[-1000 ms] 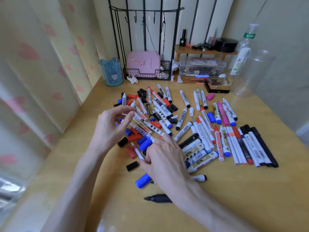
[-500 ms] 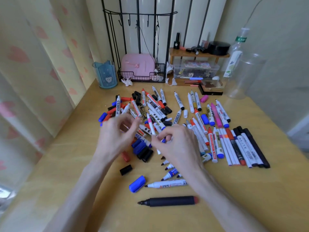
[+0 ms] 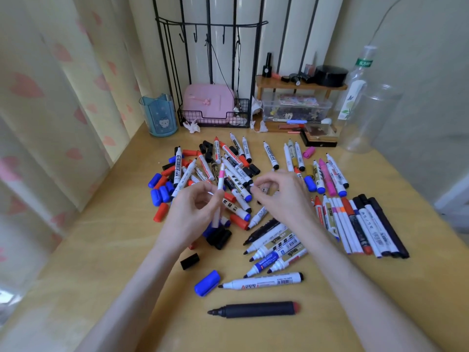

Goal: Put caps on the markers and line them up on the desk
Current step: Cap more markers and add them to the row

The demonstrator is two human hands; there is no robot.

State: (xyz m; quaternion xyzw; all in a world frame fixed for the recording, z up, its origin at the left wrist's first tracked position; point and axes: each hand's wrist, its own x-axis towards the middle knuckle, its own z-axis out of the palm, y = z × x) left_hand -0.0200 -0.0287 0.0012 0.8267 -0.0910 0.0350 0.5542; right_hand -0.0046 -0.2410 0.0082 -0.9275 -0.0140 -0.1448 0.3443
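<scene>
On the wooden table, just above the marker pile, the left hand grips a pink-banded marker nearly upright in curled fingers, while the right hand curls close beside it, its hold impossible to tell.

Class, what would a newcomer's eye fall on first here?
The jumbled heap of markers and loose caps in the middle of the desk strikes first. Over it, the left hand holds up a white marker with a pink band. To the right lies a neat row of markers.
</scene>
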